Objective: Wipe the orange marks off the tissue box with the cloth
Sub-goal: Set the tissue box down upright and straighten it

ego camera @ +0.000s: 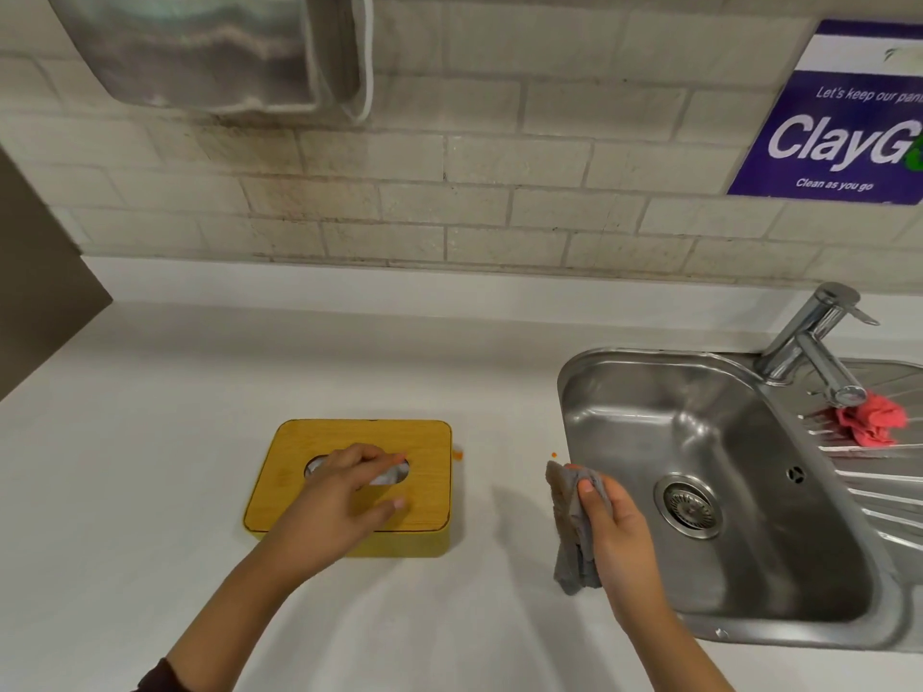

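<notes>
Cloth (574, 526) hangs bunched in your right hand (617, 526) beside the sink (589, 387), while the tissue box (349, 486), long axis left-right on the counter (150, 442), lies leftward under your loosely open left hand (344, 491).

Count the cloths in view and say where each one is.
2. A grey cloth hangs from the right hand beside the sink; a pink cloth lies on the draining board under the tap.
</notes>
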### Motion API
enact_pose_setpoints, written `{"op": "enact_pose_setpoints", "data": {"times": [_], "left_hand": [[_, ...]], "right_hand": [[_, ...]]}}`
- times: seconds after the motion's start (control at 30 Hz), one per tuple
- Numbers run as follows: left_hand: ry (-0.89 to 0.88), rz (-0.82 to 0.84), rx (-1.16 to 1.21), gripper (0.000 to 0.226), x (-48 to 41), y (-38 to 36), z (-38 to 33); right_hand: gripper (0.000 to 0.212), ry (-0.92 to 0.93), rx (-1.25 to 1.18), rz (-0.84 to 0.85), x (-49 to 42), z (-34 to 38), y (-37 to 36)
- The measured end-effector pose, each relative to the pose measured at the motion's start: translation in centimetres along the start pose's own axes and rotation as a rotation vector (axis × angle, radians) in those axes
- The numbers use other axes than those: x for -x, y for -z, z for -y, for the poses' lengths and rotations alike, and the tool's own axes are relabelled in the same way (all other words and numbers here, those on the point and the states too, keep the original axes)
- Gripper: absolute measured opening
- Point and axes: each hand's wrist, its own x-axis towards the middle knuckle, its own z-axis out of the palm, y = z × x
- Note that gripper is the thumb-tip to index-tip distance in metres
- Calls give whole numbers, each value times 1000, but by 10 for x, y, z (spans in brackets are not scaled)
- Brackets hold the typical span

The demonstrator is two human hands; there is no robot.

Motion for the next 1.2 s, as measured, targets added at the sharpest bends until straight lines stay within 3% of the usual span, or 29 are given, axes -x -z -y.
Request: {"op": "enact_pose_setpoints", "data": {"times": [0.07,0.17,0.23,0.33,0.67,0.8,1.03,1.2], "left_hand": [[-14,-111,92,32,-2,-2,-7],[-41,-126,165,26,-4,-8,-22],[-56,-100,183,24,-5,-14,-30],[-79,-57,210,22,-6,-22,-38],[-128,-57,254,23,-1,-22,-38],[-93,-203,205,19,3,-5,-20],[227,-515,80,31,15,28,31],[521,-467,175,59,24,31,56]], "right_hand": [[16,127,183,4,4,-9,-1],[13,369,641,-27,8,-33,2],[17,414,840,43,14,-49,6],[25,342,953,205,24,-71,8],[33,258,961,259,23,-64,7],[19,335,941,141,14,-40,-7],[29,63,427,213,10,-7,-73],[53,-98,266,319,9,0,-105]]}}
